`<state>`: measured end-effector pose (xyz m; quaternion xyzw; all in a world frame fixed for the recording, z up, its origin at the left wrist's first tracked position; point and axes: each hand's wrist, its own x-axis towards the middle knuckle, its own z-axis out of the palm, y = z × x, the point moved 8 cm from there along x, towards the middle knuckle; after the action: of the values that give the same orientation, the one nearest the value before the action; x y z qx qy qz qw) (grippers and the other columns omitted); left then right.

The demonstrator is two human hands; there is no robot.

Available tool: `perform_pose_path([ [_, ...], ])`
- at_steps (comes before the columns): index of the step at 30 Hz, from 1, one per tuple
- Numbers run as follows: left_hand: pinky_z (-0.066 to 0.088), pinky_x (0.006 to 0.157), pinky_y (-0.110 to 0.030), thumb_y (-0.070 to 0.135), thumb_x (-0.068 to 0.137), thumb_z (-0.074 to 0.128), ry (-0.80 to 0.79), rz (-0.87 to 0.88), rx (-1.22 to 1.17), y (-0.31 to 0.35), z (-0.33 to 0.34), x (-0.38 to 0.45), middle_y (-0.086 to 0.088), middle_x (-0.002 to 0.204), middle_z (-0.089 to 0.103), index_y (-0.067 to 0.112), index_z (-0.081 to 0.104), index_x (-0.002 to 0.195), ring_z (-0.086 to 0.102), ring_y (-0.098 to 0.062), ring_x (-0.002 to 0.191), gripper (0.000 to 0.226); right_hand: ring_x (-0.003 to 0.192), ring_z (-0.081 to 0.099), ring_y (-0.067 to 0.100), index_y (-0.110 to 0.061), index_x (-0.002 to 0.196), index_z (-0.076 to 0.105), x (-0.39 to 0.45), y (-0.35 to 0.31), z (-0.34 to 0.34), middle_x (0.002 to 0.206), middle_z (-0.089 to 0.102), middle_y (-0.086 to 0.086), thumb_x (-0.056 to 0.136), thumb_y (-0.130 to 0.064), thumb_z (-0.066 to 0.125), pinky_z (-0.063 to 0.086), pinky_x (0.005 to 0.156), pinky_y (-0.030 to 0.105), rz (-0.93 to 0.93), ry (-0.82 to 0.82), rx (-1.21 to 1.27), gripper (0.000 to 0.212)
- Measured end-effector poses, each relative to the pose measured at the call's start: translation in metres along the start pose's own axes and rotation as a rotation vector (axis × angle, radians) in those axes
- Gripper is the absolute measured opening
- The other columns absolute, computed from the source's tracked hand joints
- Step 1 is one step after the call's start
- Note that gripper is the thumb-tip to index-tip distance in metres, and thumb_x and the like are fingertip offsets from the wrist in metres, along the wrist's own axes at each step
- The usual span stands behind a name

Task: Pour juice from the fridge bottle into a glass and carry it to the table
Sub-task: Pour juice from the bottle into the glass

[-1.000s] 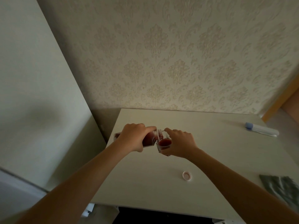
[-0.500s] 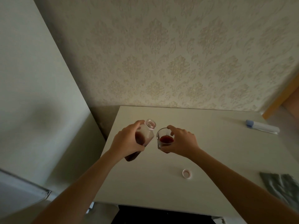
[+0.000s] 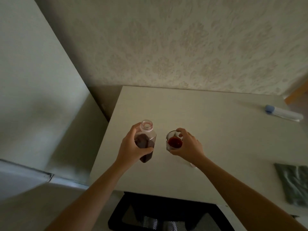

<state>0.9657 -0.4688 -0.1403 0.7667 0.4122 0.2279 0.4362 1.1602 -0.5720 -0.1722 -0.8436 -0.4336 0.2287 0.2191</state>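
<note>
My left hand [image 3: 131, 147] is wrapped around the body of the clear juice bottle [image 3: 145, 142], fingers curled across its front, holding it nearly upright with its open, capless mouth pointing up and slightly away from me; dark red juice fills roughly the lower part of it. My right hand [image 3: 188, 145] is closed around the small glass [image 3: 173, 140] from its right side, forefinger hooked over the far rim, and the glass holds red juice. Bottle and glass are near each other but apart, both over the pale table [image 3: 216, 130]; whether they rest on it I cannot tell. Farther right near the wall lies a white tube with a blue cap [image 3: 283, 112], and at the right edge a grey-green cloth [image 3: 293, 182]. A black chair [image 3: 160, 215] sits below the table's near edge.
</note>
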Motion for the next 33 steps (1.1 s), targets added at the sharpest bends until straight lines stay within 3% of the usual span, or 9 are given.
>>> perform_pose_path([
  [9,0.048,0.094,-0.03,0.021,0.054,0.088,-0.001,-0.036,-0.011,-0.024,0.019,-0.007,0.011,0.12,0.058,0.034,0.041,0.127,0.055,-0.011,0.111,0.087,0.107,0.057,0.021,-0.031,0.129,0.035,-0.002,0.038,0.039,0.126,0.056,-0.002,0.063,-0.051,0.078,0.043,0.08,0.029,0.082,-0.054,0.003,0.081],
  [14,0.048,0.092,-0.026,0.019,0.052,0.088,0.0,-0.048,-0.033,-0.029,0.021,-0.007,0.026,0.113,0.055,0.044,0.04,0.122,0.054,0.0,0.107,0.088,0.106,0.058,0.023,-0.031,0.128,0.034,-0.003,0.049,0.047,0.127,0.055,-0.001,0.062,-0.048,0.079,0.047,0.081,0.034,0.114,-0.062,0.009,0.081],
  [23,0.05,0.093,-0.03,0.02,0.054,0.088,-0.041,-0.023,-0.008,-0.032,0.032,-0.006,0.014,0.12,0.058,0.04,0.041,0.125,0.054,-0.005,0.111,0.087,0.109,0.056,0.029,-0.023,0.131,0.031,-0.002,0.056,0.053,0.137,0.036,0.003,0.058,-0.039,0.086,0.05,0.082,0.038,0.12,-0.1,-0.004,0.093],
  [26,0.05,0.093,-0.031,0.021,0.054,0.088,-0.057,-0.03,-0.008,-0.034,0.038,-0.007,0.013,0.12,0.058,0.039,0.041,0.125,0.054,-0.006,0.111,0.087,0.115,0.052,0.029,-0.024,0.139,0.021,0.002,0.056,0.056,0.143,0.029,0.003,0.056,-0.045,0.086,0.051,0.084,0.04,0.095,-0.16,-0.061,0.107],
  [30,0.05,0.093,-0.032,0.022,0.054,0.087,-0.085,-0.028,-0.007,-0.035,0.046,-0.009,0.016,0.12,0.058,0.036,0.042,0.126,0.053,-0.002,0.111,0.086,0.133,0.034,0.035,-0.034,0.144,-0.013,0.002,0.062,0.058,0.156,0.002,0.005,0.046,-0.055,0.085,0.042,0.099,0.049,0.06,-0.248,-0.146,0.141],
  [33,0.051,0.092,-0.034,0.029,0.052,0.085,-0.094,-0.037,-0.007,-0.037,0.05,-0.01,0.016,0.119,0.059,0.037,0.043,0.126,0.055,-0.001,0.11,0.086,0.135,0.03,0.032,-0.032,0.146,-0.005,0.0,0.077,0.049,0.157,0.0,0.006,0.052,-0.052,0.085,0.038,0.103,0.047,0.09,-0.245,-0.26,0.132],
])
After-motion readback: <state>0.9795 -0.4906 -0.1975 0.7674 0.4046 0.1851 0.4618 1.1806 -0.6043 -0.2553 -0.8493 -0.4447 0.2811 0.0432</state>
